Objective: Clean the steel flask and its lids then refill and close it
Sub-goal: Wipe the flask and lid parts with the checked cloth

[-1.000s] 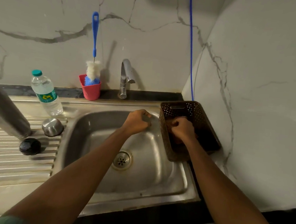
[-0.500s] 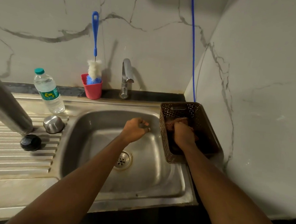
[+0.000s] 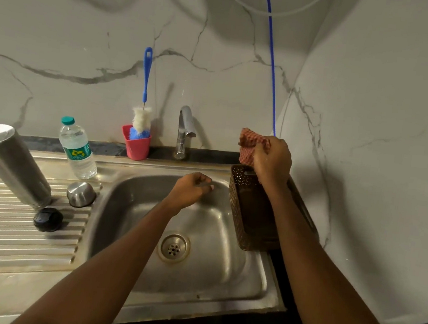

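At the right middle of the frame, the person's right hand (image 3: pixel 273 162) is gripping a bunched-up red-and-white checked cloth (image 3: pixel 248 143), fingers curled tight round it. It's holding the cloth just above the brown perforated plastic basket (image 3: pixel 237 208) that's sitting at the right edge of the stainless steel sink (image 3: pixel 222 280). The left hand (image 3: pixel 191 191) is hovering over the basin near the centre, fingers loosely curled, and nothing is showing in it.

Over at the left of the frame, the tall cylindrical steel flask (image 3: pixel 11 166) is standing on the ribbed steel drainboard (image 3: pixel 4 233). The small domed steel cap lid (image 3: pixel 81 194) and the round black inner lid (image 3: pixel 48 219) are lying just beside its foot, well apart from both hands. A clear plastic water bottle with a teal cap (image 3: pixel 78 148) is waiting behind them.

Looks to me like the drying step is getting going. The next move is probably calling for the cloth to go across to the flask, with the free left hand picking the flask up and steadying it for the wipe.
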